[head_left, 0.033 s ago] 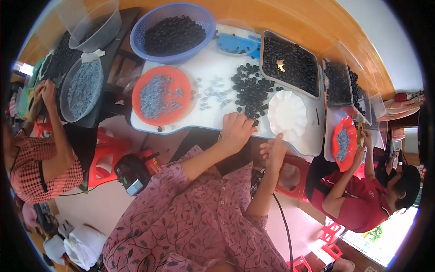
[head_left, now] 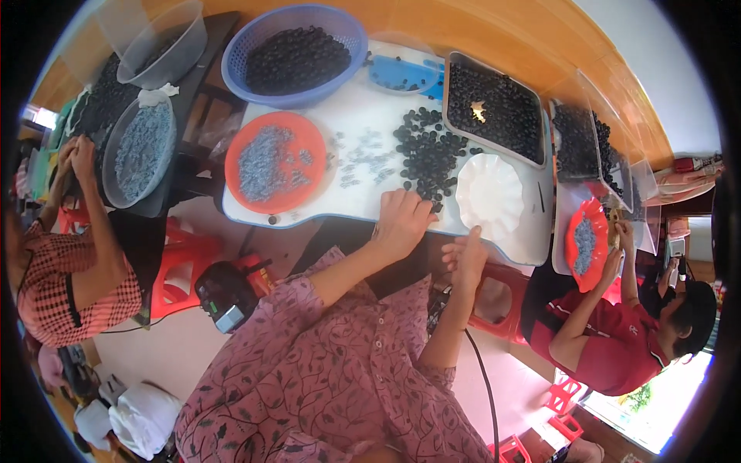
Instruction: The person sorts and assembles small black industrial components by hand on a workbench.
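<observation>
Small round black caps (head_left: pixel 428 150) are heaped on the white tabletop (head_left: pixel 355 127). My left hand (head_left: pixel 405 218) is at the heap's near edge, its fingers curled down and pressed together; their tips are partly hidden. Just beyond the table's front edge, my right hand (head_left: pixel 466 256) is raised below a white scalloped plate (head_left: pixel 490 197). Its thumb and forefinger come together and the other fingers bend in. Whatever either hand grips is hidden or too small to name. Left of the caps, small grey-blue pieces (head_left: pixel 363 158) are scattered, and more fill part of an orange-red round tray (head_left: pixel 312 166).
A blue basket (head_left: pixel 231 58) of black caps stands at the far left, and a metal tray (head_left: pixel 494 150) of caps at the far right. Co-workers sit on both sides, one in checked cloth (head_left: pixel 69 285), one in red (head_left: pixel 617 339). A black cable (head_left: pixel 486 370) hangs beside my right arm.
My left hand has shifted very slightly toward the far side. Nothing else visibly differs.
</observation>
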The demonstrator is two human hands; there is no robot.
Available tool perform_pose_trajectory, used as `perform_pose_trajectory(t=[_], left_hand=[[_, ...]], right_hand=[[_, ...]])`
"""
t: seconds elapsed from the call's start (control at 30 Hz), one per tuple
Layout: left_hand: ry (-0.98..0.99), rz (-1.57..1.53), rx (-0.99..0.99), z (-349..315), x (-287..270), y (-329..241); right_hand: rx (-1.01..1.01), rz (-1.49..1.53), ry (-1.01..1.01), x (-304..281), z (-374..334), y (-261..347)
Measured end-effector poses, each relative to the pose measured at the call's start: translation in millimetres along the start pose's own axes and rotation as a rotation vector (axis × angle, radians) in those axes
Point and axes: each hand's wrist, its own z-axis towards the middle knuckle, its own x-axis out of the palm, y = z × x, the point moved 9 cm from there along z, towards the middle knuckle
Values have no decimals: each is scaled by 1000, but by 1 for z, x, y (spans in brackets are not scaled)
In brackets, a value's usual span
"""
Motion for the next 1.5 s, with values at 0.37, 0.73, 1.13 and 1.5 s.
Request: perform_pose_trajectory(t=[0.37,0.73,1.13,1.5], left_hand=[[-118,-32,-28,-23,-45,6],[-190,120,-163,-43,-95,42],[-203,128,-215,-54,-107,57],[-219,126,-228,-57,-109,65]], right_hand=[[-376,-264,121,50,-42,31],[-1064,-600,188,154,-83,75],[-962,-1120,-9,196,-66,79],[-1106,-931,46,208,-68,63]])
